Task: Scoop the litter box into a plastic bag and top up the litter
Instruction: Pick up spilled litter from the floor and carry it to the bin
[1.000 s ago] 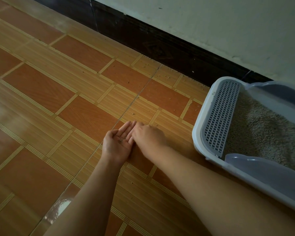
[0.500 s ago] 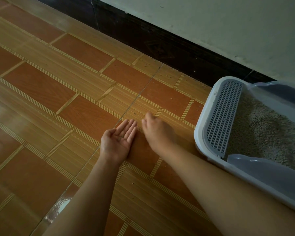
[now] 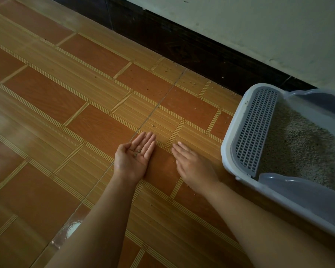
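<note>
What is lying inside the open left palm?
A few small brownish litter grains lie in the upturned left hand. Nothing covers them; an exact count cannot be read.

Litter box [image 3: 227, 149] on tiled floor [image 3: 70, 117]

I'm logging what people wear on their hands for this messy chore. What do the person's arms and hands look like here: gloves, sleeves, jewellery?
Both are bare. The left hand and right hand wear no gloves, and no rings show on the fingers. Neither wrist carries a watch or bracelet. No sleeves appear anywhere along either forearm up to the frame's bottom edge.
</note>
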`<state>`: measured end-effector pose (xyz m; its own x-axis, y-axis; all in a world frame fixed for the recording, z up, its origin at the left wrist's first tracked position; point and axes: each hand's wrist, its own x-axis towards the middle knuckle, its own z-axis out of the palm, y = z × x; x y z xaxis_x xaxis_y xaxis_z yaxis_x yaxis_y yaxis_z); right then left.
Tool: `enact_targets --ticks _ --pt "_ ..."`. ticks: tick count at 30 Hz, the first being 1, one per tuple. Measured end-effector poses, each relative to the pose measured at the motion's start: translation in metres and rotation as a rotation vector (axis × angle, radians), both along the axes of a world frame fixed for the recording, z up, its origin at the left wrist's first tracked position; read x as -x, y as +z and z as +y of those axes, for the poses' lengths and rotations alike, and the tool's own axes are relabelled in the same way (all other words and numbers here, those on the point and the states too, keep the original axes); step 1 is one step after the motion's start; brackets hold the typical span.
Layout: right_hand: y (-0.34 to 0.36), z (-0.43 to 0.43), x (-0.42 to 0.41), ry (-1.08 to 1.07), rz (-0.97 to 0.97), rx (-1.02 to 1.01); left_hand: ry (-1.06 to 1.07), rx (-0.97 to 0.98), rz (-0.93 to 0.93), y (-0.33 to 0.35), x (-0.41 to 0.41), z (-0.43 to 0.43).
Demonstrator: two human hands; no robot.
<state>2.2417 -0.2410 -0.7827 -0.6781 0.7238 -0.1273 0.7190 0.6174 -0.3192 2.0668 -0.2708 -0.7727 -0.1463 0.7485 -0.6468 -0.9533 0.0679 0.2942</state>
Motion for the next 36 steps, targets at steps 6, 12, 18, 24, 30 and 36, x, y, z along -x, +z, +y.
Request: enact_targets --ticks 6,12,18,24,30,36 --pt "0.005 -0.001 -0.013 -0.221 0.099 -0.207 0.007 0.002 -0.004 0.003 -0.002 -0.003" --pt "0.013 0.007 -0.005 -0.251 -0.261 -0.119 0.012 0.022 0.001 0.004 -0.004 -0.001" --pt "0.006 0.009 0.016 -0.229 -0.34 -0.191 0.041 0.027 -0.013 0.007 -0.004 0.003" --pt "0.003 0.017 0.024 -0.157 -0.399 -0.29 0.072 0.023 -0.038 0.007 -0.004 0.012" --pt "0.001 0.013 0.032 -0.177 -0.45 -0.279 0.08 0.022 -0.043 0.006 -0.005 0.013" --pt "0.004 0.014 0.034 -0.067 -0.359 -0.321 0.08 0.034 -0.036 0.008 -0.005 0.011"
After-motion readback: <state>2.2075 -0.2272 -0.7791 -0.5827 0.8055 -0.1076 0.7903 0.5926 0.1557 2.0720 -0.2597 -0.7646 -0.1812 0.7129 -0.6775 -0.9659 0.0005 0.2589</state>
